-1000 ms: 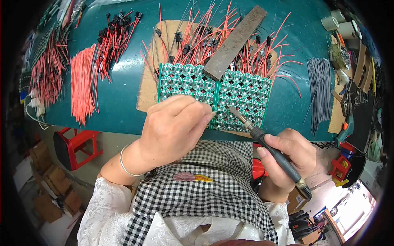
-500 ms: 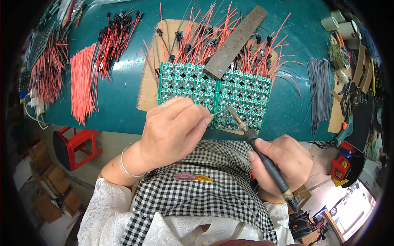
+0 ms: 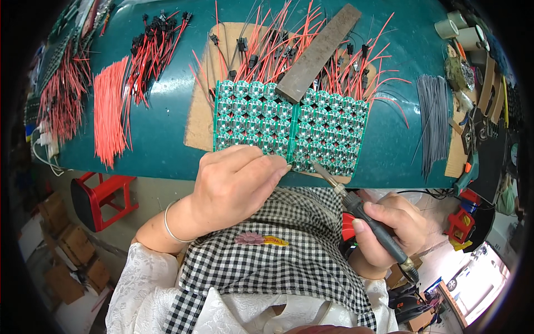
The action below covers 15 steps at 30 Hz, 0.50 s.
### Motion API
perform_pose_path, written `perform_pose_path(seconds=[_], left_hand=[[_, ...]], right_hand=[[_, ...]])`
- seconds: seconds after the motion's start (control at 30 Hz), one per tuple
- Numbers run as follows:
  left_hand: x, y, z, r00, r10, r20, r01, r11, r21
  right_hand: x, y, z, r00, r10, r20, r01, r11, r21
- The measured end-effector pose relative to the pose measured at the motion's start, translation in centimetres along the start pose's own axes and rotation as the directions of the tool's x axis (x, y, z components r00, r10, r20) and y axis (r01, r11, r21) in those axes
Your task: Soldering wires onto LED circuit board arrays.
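Note:
My right hand point(image 3: 394, 227) is closed round the dark handle of a soldering iron point(image 3: 356, 205). The iron's tip points up and left, over the lower edge of a green circuit board panel point(image 3: 331, 131) made of many small round boards; I cannot tell if it touches. My left hand point(image 3: 236, 181) is pinched at the panel's lower edge, left of the tip. Whatever its fingers hold is too small to make out, and the hand covers the panel's lower left corner. Across the panel's top edge lies a flat metal bar point(image 3: 320, 54).
Red wires with black connectors fan out behind the panel, over a brown board point(image 3: 199, 125). To the left lie a red wire bundle point(image 3: 111, 114) and connector leads point(image 3: 153, 55). Grey wires point(image 3: 434, 122) and spools point(image 3: 470, 39) are at the right. A red stool point(image 3: 105, 197) stands below left.
The iron's tip has moved down toward the panel's lower edge, and my right hand has shifted down and right. My left hand has dropped slightly, still pinched.

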<state>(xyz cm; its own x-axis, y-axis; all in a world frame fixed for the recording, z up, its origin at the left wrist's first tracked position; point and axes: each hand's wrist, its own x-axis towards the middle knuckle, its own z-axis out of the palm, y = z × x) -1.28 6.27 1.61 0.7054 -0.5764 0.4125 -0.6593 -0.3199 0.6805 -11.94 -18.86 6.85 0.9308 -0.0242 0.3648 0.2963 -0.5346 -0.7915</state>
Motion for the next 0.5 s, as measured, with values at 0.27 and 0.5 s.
perform_pose_path(seconds=[0.27, 0.5], left_hand=[[-0.17, -0.11, 0.42, 1.000, -0.002, 0.012, 0.002, 1.000, 0.018], [-0.08, -0.08, 0.30, 0.999, 0.008, 0.039, -0.010, 0.999, 0.045]], right_hand=[[0.07, 0.26, 0.62, 0.999, 0.019, 0.037, -0.018, 1.000, -0.016], [0.41, 0.00, 0.90, 0.998, 0.009, 0.066, -0.008, 1.000, -0.027]])
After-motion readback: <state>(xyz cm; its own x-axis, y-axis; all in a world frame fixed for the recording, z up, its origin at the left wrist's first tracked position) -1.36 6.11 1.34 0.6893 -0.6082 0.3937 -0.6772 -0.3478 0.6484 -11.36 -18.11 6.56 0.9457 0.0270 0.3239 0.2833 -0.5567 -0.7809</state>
